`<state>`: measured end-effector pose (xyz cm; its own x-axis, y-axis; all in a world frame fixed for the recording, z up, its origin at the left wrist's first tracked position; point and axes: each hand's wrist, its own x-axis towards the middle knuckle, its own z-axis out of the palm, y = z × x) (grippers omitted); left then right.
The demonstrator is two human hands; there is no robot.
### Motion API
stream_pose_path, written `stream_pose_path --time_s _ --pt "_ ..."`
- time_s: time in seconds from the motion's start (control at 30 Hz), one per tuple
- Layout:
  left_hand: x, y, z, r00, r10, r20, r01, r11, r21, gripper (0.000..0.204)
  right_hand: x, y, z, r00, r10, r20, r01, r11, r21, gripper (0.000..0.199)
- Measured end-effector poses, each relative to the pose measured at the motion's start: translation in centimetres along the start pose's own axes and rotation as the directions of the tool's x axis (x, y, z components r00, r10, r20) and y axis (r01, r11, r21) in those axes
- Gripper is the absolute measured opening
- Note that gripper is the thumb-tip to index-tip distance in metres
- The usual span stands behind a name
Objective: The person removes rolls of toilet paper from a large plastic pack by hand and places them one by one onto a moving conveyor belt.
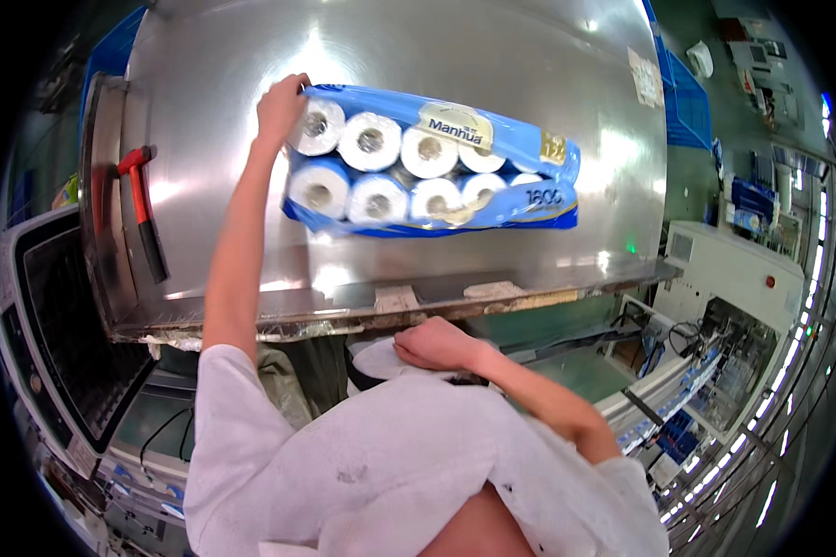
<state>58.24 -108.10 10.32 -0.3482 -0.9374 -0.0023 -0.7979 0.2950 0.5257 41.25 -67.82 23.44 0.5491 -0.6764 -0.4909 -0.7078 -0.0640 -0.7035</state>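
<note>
A long blue plastic pack of white paper rolls lies on the metal table, its two rows of roll ends turned toward me. Reaching forward, my left hand is closed on the film at the pack's far left corner; its fingertips are partly hidden. My right hand is curled into a fist close to my body, just off the table's near edge. Whether anything is inside that fist is hidden. Right beside it shows a white rounded thing with a dark rim, which I cannot identify.
A hammer with a red and black handle lies at the table's left side, by a raised metal edge. Blue crates stand past the right side. A dark-fronted machine is at left, a pale machine at right.
</note>
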Motion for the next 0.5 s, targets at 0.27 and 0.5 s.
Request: stream_pose_path --time_s 0.27,0.5 --pt "-0.8 -2.1 -2.8 0.993 -0.116 -0.035 0.106 0.974 -0.198 0.023 4.0 2.8 -8.4 0.764 0.193 -0.616 -0.077 0.975 0.210 0.012" --pt "-5.6 -4.4 -6.5 0.968 -0.122 0.221 0.195 0.918 -0.346 0.038 7.4 3.4 -8.0 0.831 0.410 -0.377 0.007 0.669 0.743 0.015"
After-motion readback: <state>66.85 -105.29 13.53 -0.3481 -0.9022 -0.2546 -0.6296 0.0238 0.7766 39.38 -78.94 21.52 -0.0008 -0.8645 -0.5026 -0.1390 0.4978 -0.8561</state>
